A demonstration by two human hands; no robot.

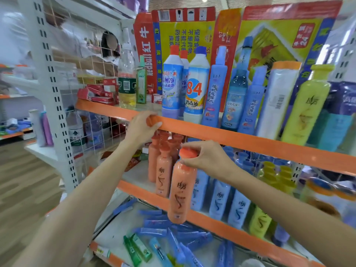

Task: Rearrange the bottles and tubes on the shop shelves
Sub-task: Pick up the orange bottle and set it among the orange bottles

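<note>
**Two orange bottles in hand at the shelf face**

Nearest: my right hand [209, 158] is closed round the cap of an orange bottle [181, 191], fingers pinched on the lid. The bottle hangs below the hand, long axis upright, clear of the shelf, in front of the middle shelf's orange lip [221, 220].

Up and to the left of it, my left hand [143, 125] is curled over a second orange cap [152, 120] at the upper shelf's edge [231, 136]. The body of that bottle is hidden behind the hand; I cannot tell how it lies.

Key relation: the orange group [163, 160] stands just behind and to the left of the right hand, upright. The right hand is nearer, so I judge the hanging bottle goes back and left to join it.

Count: five or so orange bottles on the shelf; rear ones overlap, exact number unclear. Beyond the right hand, several blue bottles [219, 201], about three in the front row. Above the left hand, two red-capped cleaner bottles [172, 83] and one marked 84.
</note>
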